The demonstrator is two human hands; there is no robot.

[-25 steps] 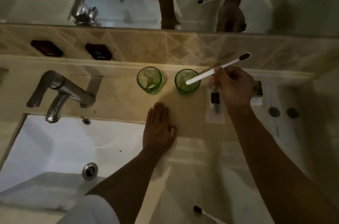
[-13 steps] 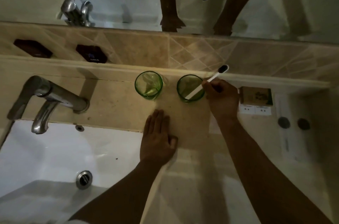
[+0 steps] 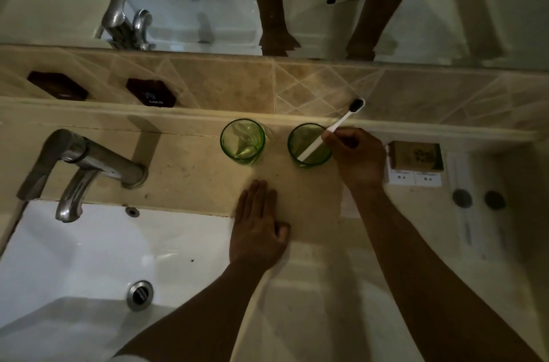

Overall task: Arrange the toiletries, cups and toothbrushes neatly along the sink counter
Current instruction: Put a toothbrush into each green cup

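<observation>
Two green glass cups stand side by side at the back of the beige counter [image 3: 193, 171]: the left cup [image 3: 242, 141] holds nothing, and the right cup [image 3: 309, 144] has a white toothbrush [image 3: 341, 121] leaning in it, dark bristles up and to the right. My right hand [image 3: 356, 158] is shut on the toothbrush handle just above the cup's rim. My left hand [image 3: 258, 228] lies flat on the counter in front of the cups, fingers together, holding nothing.
A white sink [image 3: 89, 266] with a steel faucet [image 3: 83, 165] fills the left. A brown box [image 3: 416, 157] on white sachets [image 3: 414, 179], two dark round caps [image 3: 478, 199] and flat white packets [image 3: 468, 213] lie at the right. Two dark soap boxes [image 3: 150, 93] sit on the ledge below the mirror.
My right hand has lowered the toothbrush handle-first into the right green cup. The left hand has stayed flat on the counter. The camera has shifted slightly.
</observation>
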